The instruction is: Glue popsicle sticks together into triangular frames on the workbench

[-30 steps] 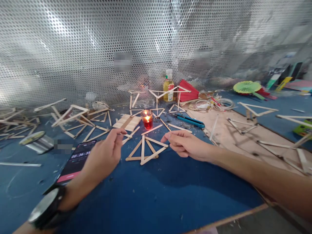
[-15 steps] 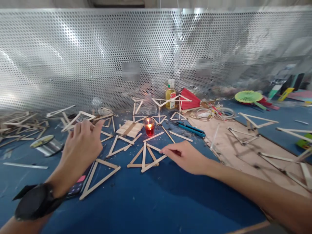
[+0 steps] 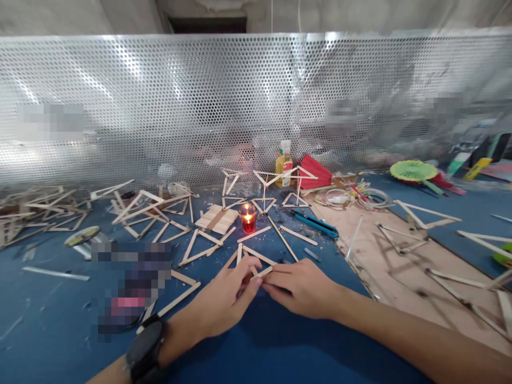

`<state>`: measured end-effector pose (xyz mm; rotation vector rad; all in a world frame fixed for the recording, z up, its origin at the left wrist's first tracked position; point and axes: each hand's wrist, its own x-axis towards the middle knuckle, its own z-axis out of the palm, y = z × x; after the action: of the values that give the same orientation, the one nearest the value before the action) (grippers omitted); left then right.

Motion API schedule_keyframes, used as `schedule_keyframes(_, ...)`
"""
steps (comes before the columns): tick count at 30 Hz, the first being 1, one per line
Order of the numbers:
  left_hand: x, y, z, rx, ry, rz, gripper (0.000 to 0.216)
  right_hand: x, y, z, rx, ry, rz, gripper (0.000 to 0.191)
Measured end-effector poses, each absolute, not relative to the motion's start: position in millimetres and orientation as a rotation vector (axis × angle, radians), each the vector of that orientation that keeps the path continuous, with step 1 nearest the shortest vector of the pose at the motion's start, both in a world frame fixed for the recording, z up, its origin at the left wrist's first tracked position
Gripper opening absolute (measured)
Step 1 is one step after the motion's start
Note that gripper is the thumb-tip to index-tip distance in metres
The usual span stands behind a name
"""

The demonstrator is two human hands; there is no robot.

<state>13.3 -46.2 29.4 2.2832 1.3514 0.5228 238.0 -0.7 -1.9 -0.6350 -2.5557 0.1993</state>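
Note:
A triangle frame of wooden craft sticks [image 3: 253, 257] lies flat on the blue table [image 3: 256, 346] in front of me. My left hand [image 3: 226, 302], with a black watch on its wrist, pinches the frame's near edge from the left. My right hand [image 3: 301, 286] pinches the same edge from the right, fingertips almost touching those of the left. Both hands cover the frame's near part. A lit red candle [image 3: 248, 218] in a small glass stands just beyond the frame.
Another stick triangle [image 3: 176, 290] lies at my left beside a phone [image 3: 132, 288]. Several stick frames [image 3: 148, 213] litter the table's back and left. A blue cutter [image 3: 316, 223], a glue bottle [image 3: 284, 158] and a perforated metal screen [image 3: 200, 106] stand behind. A bare wooden board [image 3: 400, 256] lies right.
My left hand has come back from the far left to the triangle in the middle. My right hand slid nearer along it. Both now pinch its near edge.

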Motion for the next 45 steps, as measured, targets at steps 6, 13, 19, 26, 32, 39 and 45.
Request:
schedule_keyframes(6, 5.9, -47.8, 18.4, 2.626, 1.317, 0.634, 0.036, 237.4, 0.3, -0.7, -0.558, -2.576, 0.199, 0.019)
schedule_keyframes(13, -1.4, -40.3, 16.3, 2.657, 1.394, 1.077, 0.047, 224.9, -4.4, 6.6, -0.651, -2.55, 0.359, 0.023)
schedule_keyframes(19, -12.8, -27.4, 18.1, 2.607, 1.518, 1.085, 0.046, 209.3, -5.5, 6.6, -0.747, -2.421, 0.37, 0.024)
schedule_keyframes(26, -13.1, -28.7, 15.3, 2.587, 1.512, 0.869, 0.043, 225.7, 5.1, 1.4, -0.751, -2.356, 0.312, 0.029)
schedule_keyframes(32, -9.1, -32.7, 7.7, 2.562, 1.499, 0.758, 0.041, 224.6, 4.8, 1.4, -0.747, -2.404, 0.202, 0.027)
schedule_keyframes(39, -4.5, -31.0, 15.2, 2.488, 1.604, 0.677, 0.023, 225.8, 1.3, 2.4, -0.693, -2.432, 0.194, 0.024)
schedule_keyframes(45, -1.7, -35.0, 26.7, 2.563, 1.462, 0.517, 0.024, 226.5, 0.5, 1.0, -0.646, -2.469, 0.184, 0.023)
